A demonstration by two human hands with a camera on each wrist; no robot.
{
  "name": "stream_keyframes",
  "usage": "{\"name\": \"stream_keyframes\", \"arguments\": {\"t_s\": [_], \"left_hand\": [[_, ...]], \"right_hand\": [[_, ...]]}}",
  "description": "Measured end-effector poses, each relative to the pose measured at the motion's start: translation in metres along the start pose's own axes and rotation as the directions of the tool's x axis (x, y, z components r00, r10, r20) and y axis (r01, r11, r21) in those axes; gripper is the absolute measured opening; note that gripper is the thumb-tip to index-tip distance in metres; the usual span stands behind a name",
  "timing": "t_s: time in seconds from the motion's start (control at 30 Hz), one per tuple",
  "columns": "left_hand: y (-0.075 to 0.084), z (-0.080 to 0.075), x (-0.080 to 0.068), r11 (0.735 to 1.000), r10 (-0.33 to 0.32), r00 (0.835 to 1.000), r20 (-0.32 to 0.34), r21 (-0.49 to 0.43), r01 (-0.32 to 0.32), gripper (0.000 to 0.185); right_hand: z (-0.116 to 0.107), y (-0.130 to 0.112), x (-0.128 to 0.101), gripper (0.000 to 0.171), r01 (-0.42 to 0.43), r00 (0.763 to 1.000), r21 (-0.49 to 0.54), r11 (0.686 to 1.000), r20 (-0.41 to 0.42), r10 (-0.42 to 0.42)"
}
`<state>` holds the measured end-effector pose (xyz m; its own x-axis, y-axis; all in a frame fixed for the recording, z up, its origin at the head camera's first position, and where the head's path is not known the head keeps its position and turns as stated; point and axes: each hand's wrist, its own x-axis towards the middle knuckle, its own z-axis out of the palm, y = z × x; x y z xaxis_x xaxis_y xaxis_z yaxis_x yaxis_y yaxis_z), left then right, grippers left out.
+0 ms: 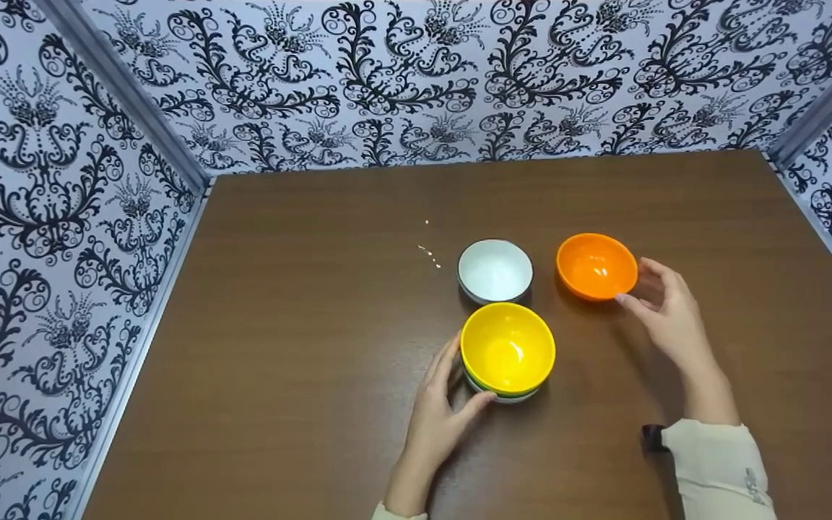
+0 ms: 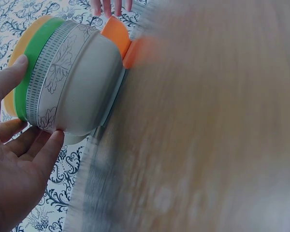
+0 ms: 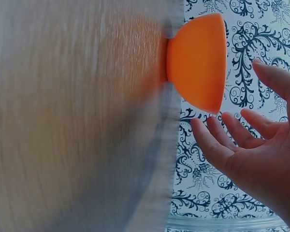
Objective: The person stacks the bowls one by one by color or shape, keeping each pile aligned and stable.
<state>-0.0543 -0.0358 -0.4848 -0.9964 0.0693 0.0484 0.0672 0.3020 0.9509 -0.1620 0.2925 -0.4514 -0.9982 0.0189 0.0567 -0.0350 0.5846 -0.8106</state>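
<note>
Table, brown wood-grain [image 1: 315, 347] | stack of nested bowls, yellow plastic one on top [image 1: 508, 349], landmark, near the front | orange plastic bowl [image 1: 596, 265] right-rear of stack | white bowl [image 1: 495, 271] just behind stack | left hand [image 1: 441, 408] cups stack's left side, fingers spread on it | right hand [image 1: 665, 310] open beside orange bowl, thumb at its rim.

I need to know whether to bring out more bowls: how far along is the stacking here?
Already nested: a yellow bowl sits in a green bowl, which sits in a patterned white bowl. In hand: the left hand cups that stack, while the right hand, fingers open, is at the orange bowl without gripping it. Left: the orange bowl and the plain white bowl stand apart on the table.
</note>
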Motion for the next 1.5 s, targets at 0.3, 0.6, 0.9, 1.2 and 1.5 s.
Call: {"name": "stream_keyframes", "arguments": {"t_s": [0.3, 0.6, 0.9, 1.2, 1.5], "left_hand": [[0.000, 0.000, 0.001, 1.000, 0.008, 1.000, 0.003, -0.004, -0.008, 0.091], [-0.001, 0.003, 0.001, 0.999, 0.046, 0.999, 0.007, -0.023, -0.046, 0.091], [-0.001, 0.003, 0.000, 0.999, 0.046, 0.999, 0.000, -0.026, -0.046, 0.091], [-0.001, 0.002, 0.001, 0.999, 0.034, 0.999, 0.000, -0.021, -0.034, 0.091], [0.000, 0.001, 0.000, 0.999, 0.031, 1.000, -0.001, -0.022, -0.031, 0.091]], "right_hand": [[-0.001, -0.001, 0.010, 0.075, -0.067, 0.998, -0.034, 0.997, 0.012, 0.067], [0.002, 0.004, 0.018, 0.077, -0.136, 0.988, -0.010, 0.991, 0.066, 0.136], [0.008, 0.005, 0.024, 0.076, -0.237, 0.967, 0.149, 0.960, 0.135, 0.218], [0.011, 0.002, 0.029, 0.071, -0.299, 0.949, 0.246, 0.922, 0.181, 0.259], [0.014, 0.001, 0.029, 0.069, -0.346, 0.937, 0.339, 0.875, 0.167, 0.306]]}}
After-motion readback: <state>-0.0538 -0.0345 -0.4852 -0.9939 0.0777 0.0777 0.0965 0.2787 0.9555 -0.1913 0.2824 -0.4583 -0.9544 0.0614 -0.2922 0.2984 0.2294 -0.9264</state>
